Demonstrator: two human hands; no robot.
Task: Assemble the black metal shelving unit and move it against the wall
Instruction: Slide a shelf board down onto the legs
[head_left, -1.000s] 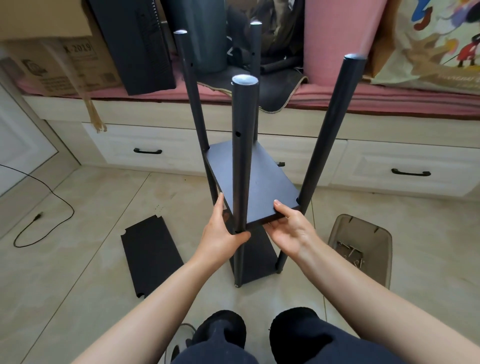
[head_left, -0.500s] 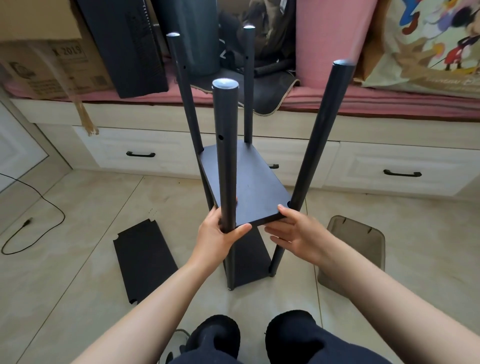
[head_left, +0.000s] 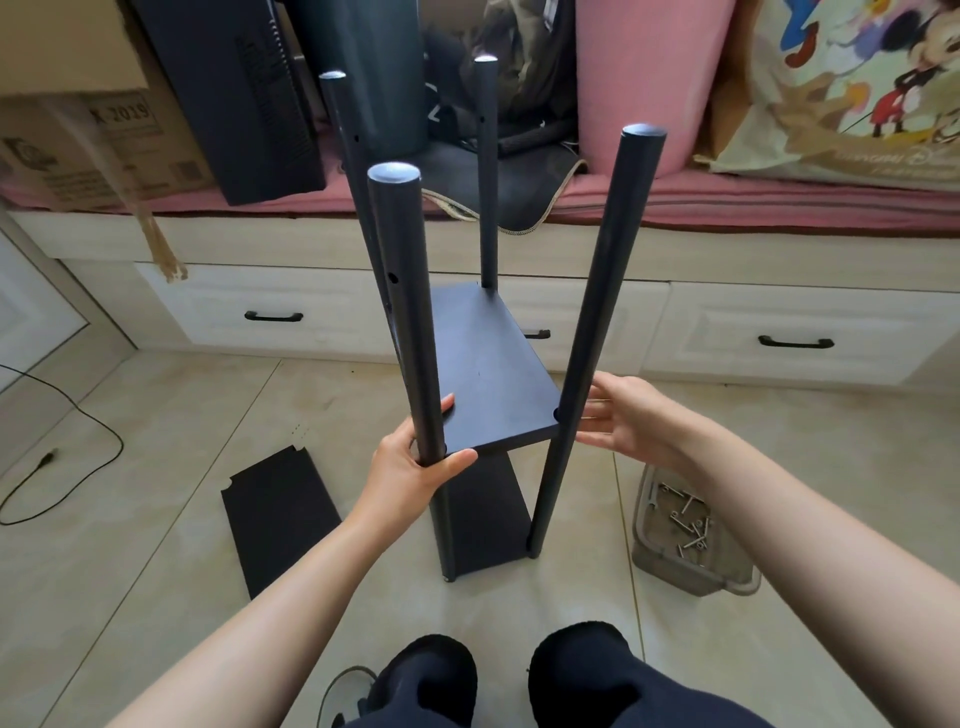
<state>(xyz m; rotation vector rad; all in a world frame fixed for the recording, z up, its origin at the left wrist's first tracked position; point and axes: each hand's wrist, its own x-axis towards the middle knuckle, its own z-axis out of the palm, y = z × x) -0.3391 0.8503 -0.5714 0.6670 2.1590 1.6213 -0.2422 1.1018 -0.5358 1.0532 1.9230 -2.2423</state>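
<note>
Right hand (head_left: 631, 415) now lifted off the dark rectangular shelf board (head_left: 488, 374), fingers straight and apart beside the near-right black metal post (head_left: 597, 322). Left hand (head_left: 415, 467) gripping the near-left black metal post (head_left: 410, 322), mid-floor.

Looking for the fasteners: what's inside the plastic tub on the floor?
The plastic tub holds loose metal screws scattered on its bottom. The right forearm covers its far side, so anything there is hidden.

left hand (head_left: 410, 467) gripping shelf post (head_left: 408, 322)
</note>
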